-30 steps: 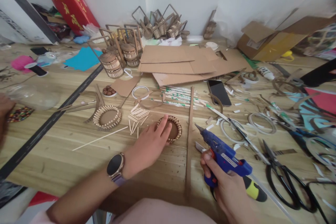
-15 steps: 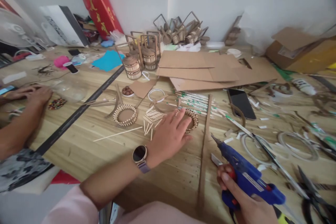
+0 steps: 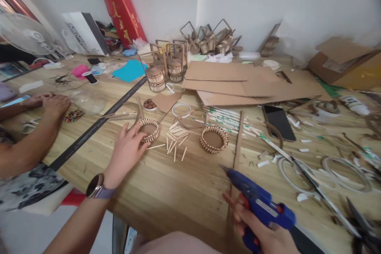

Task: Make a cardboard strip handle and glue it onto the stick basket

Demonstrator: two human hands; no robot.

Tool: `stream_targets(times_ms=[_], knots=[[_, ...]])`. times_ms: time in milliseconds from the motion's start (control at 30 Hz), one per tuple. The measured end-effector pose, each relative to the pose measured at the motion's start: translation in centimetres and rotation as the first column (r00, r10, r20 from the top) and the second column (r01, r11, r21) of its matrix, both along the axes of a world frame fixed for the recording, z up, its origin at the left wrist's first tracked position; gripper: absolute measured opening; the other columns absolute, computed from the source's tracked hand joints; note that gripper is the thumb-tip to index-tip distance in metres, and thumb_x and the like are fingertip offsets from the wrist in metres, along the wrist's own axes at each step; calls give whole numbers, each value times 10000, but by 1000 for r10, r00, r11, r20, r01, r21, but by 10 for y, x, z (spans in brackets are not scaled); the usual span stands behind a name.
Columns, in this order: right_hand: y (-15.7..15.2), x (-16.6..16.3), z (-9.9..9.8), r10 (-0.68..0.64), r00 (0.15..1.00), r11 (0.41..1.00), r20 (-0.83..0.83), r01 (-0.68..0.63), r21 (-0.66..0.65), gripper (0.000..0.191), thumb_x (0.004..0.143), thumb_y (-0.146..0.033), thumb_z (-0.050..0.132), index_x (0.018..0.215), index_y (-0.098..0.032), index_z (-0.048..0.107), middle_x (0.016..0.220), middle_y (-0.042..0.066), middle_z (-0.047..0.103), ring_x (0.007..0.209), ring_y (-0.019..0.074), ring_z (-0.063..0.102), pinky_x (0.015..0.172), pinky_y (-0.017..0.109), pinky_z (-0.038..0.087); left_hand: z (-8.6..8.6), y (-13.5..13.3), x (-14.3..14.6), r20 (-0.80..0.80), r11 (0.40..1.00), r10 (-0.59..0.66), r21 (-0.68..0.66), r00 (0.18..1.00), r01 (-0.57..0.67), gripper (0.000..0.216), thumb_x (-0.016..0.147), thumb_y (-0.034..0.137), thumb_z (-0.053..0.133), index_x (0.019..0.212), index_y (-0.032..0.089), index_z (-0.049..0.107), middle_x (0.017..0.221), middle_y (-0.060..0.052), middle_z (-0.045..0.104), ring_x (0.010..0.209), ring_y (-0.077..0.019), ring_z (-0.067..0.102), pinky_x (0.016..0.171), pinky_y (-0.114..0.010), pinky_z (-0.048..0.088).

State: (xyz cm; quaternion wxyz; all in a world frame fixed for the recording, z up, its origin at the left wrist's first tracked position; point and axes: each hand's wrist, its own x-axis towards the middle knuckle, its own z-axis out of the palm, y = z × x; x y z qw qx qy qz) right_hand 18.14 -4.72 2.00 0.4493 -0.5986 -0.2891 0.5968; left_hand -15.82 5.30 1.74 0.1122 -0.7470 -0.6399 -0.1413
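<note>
**Left hand on a stick-walled ring, glue gun held ready**

The left hand (image 3: 126, 151) lies open on the wooden table (image 3: 178, 190). Its fingers are spread, and the fingertips (image 3: 140, 145) touch the near rim of a stick-walled ring (image 3: 148, 130), a cardboard disc fenced with short upright sticks. The picture is soft there, so I cannot tell whether the fingers press on the ring or only rest against it.

The right hand (image 3: 264, 235), low at the right, is closed around the grip of a blue glue gun (image 3: 258, 205), with a finger by the red trigger. The nozzle points up and to the left over the table, just beside a long cardboard strip (image 3: 238, 143).

A second ring (image 3: 214, 139) stands untouched between the two hands. Loose sticks (image 3: 176, 143) are scattered between the two rings.

The step in hand looks like taking hold of the left-hand ring so that glue can be put on it, and the gun is well apart from that ring. The next move calls for a light pinch on the rim that does not bend the stick wall. The ring and the nozzle then have to be brought together clear of the loose sticks.

Another person's hands (image 3: 50, 104) rest at the far left. Finished tiered baskets (image 3: 166, 67), flat cardboard sheets (image 3: 238, 81) and a phone (image 3: 278, 121) lie further back.
</note>
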Motion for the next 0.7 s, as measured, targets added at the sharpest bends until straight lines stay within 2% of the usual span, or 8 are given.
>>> stream_targets(times_ms=[67, 167, 267, 333, 400, 467, 567, 700], knots=[[0, -13, 3, 15, 998, 1000, -66, -16, -21, 344, 633, -486, 827, 716, -186, 678, 551, 3, 627, 485, 155, 583, 689, 347, 536, 1, 0, -5, -18, 1000, -25, 6, 1000, 25, 166, 900, 275, 542, 855, 207, 686, 1313, -130, 610, 1356, -447, 365, 965, -677, 410], [0, -17, 0, -21, 991, 999, -136, 15, -42, 353, 607, -472, 849, 731, -185, 684, 580, 5, 650, 506, 152, 606, 696, 336, 535, 12, -4, 3, -5, 997, -73, 34, 997, 73, 190, 908, 261, 516, 817, 204, 673, 1258, -125, 645, 1329, -422, 400, 983, -661, 400], [1, -1, -6, -124, 983, 992, -134, 117, -56, 355, 556, -431, 884, 725, -183, 694, 622, 22, 676, 583, 173, 640, 658, 306, 537, 30, -15, 26, 38, 986, -160, 42, 986, 158, 212, 921, 292, 507, 811, 194, 660, 1098, -127, 689, 1217, -364, 494, 1014, -586, 409], [1, 14, -9, -230, 969, 973, -90, 230, 0, 338, 551, -398, 890, 734, -189, 697, 663, 23, 687, 616, 173, 640, 649, 292, 542, 41, -26, 47, 79, 969, -245, 4, 966, 245, 237, 932, 320, 505, 777, 200, 640, 921, -99, 699, 1125, -332, 545, 979, -537, 439], [3, 27, -10, -295, 954, 953, -47, 297, 63, 336, 540, -374, 898, 739, -192, 697, 686, 17, 688, 619, 163, 633, 644, 281, 545, 47, -36, 72, 107, 940, -331, -51, 938, 338, 232, 935, 293, 508, 749, 206, 617, 828, -54, 692, 918, -261, 611, 995, -522, 419], [6, 35, -10, -344, 939, 935, -16, 344, 90, 357, 496, -358, 914, 717, -190, 689, 667, 6, 673, 595, 151, 625, 609, 262, 538, 47, -45, 98, 134, 892, -426, -105, 895, 440, 208, 928, 251, 526, 744, 199, 605, 754, -24, 663, 820, -219, 608, 1003, -492, 410], [16, 41, -10, -418, 908, 901, 4, 415, 124, 391, 435, -340, 926, 695, -189, 676, 634, -11, 648, 554, 138, 606, 546, 246, 518, 37, -50, 135, 143, 791, -585, -119, 799, 600, 192, 915, 214, 560, 726, 186, 583, 686, -5, 627, 740, -196, 590, 931, -432, 446], [29, 48, -11, -444, 896, 878, 12, 432, 206, 396, 430, -347, 924, 681, -187, 662, 621, -15, 641, 546, 139, 598, 531, 258, 511, 19, -44, 171, 77, 712, -681, -166, 728, 683, 164, 910, 244, 604, 766, 169, 580, 733, -31, 649, 749, -212, 599, 801, -395, 472]])
